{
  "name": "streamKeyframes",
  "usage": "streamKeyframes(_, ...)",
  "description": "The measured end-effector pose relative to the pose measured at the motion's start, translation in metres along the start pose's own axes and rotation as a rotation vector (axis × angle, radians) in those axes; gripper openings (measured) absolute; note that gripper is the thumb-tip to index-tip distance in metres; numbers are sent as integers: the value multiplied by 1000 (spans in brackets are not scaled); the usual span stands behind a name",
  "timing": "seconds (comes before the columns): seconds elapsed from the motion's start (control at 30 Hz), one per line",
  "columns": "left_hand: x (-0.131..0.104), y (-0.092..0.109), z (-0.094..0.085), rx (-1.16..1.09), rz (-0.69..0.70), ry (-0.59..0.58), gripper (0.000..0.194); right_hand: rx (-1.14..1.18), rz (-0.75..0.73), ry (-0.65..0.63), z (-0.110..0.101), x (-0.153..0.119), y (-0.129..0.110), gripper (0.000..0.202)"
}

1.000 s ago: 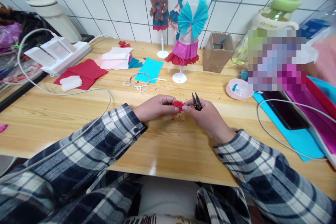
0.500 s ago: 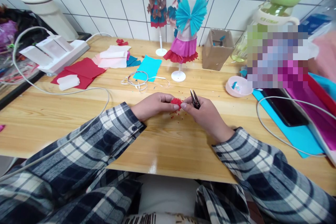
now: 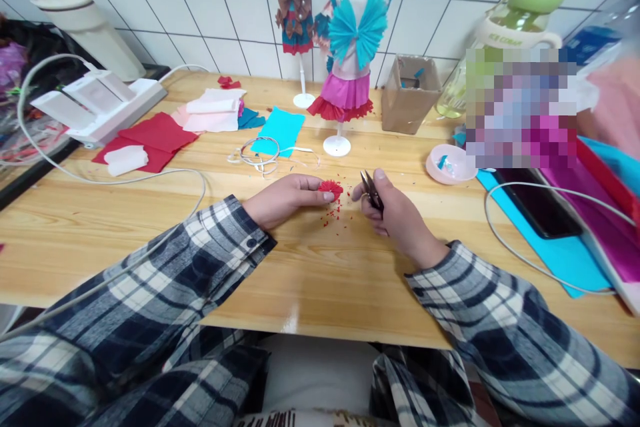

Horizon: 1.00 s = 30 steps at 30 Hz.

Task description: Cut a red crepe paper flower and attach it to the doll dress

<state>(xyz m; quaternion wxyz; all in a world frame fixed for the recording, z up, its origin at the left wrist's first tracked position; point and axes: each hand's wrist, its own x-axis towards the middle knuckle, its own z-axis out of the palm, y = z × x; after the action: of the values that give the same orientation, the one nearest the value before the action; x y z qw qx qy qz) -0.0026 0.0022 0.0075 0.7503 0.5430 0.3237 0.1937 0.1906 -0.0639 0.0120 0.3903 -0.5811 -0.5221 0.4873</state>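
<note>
Between its thumb and fingers, my left hand [image 3: 285, 199] pinches a small fringed red paper piece [image 3: 330, 188] just above the wooden table. My right hand [image 3: 400, 213] is a short way to the right, wrapped round small dark scissors [image 3: 372, 191] whose blades point up and away from me. The right hand and the red paper are apart. Tiny red paper scraps [image 3: 332, 213] lie on the table below and between the hands.
Two dress forms in paper clothes [image 3: 357, 33] stand behind the hands, with a cardboard box [image 3: 410, 95] and pink bowl [image 3: 451, 164] to their right. Ribbon [image 3: 260, 152], paper sheets [image 3: 278, 130] and a power strip [image 3: 100, 110] are left. A cable [image 3: 203, 197] crosses my left sleeve.
My right hand has let go of the red paper and moved away to the right, its thumb now on the scissors. My left hand still holds the paper.
</note>
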Motion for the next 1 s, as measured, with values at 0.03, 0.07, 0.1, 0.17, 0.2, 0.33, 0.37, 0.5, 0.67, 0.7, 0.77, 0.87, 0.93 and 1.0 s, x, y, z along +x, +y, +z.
streamKeyframes(0.03, 0, -1, -1, -36, 7, 1, 20, 4, 32, -35, 0, 0, 1, 55)
streamKeyframes(0.07, 1, -1, -2, -66, 13, -1, 19, -18, 54, -78, 1, -1, 1, 56)
streamKeyframes(0.1, 1, -2, -3, -90, 18, -6, 18, -53, 65, -121, 2, -2, 2, 55)
streamKeyframes(0.17, 2, -2, -4, -117, 25, -15, 16, -104, 64, -184, 6, -3, 5, 52)
streamKeyframes(0.2, 2, -2, -4, -120, 28, -16, 16, -109, 61, -206, 8, -4, 7, 51)
streamKeyframes(0.33, 2, -3, -3, -123, 17, -21, 16, -58, 97, -260, 15, -8, 10, 50)
streamKeyframes(0.37, 2, -3, -3, -121, 12, -17, 16, -46, 106, -270, 16, -8, 10, 50)
streamKeyframes(0.5, 2, -3, -3, -111, 12, 15, 17, -37, 102, -274, 18, -9, 8, 50)
streamKeyframes(0.67, 2, -1, -1, -95, -3, 12, 19, -8, 89, -260, 19, -9, 6, 49)
streamKeyframes(0.7, 1, -1, -1, -89, -1, 12, 19, -4, 90, -259, 19, -9, 6, 49)
streamKeyframes(0.77, 2, -1, -1, -79, 5, 16, 19, -7, 95, -259, 19, -9, 5, 49)
streamKeyframes(0.87, 2, -2, -1, -73, 12, 17, 19, -19, 87, -250, 20, -9, 3, 46)
streamKeyframes(0.93, 2, -2, -1, -78, 17, 12, 19, -28, 70, -243, 21, -8, 2, 45)
streamKeyframes(1.0, 2, -1, -1, -85, 20, 10, 18, -38, 54, -240, 21, -8, 2, 43)
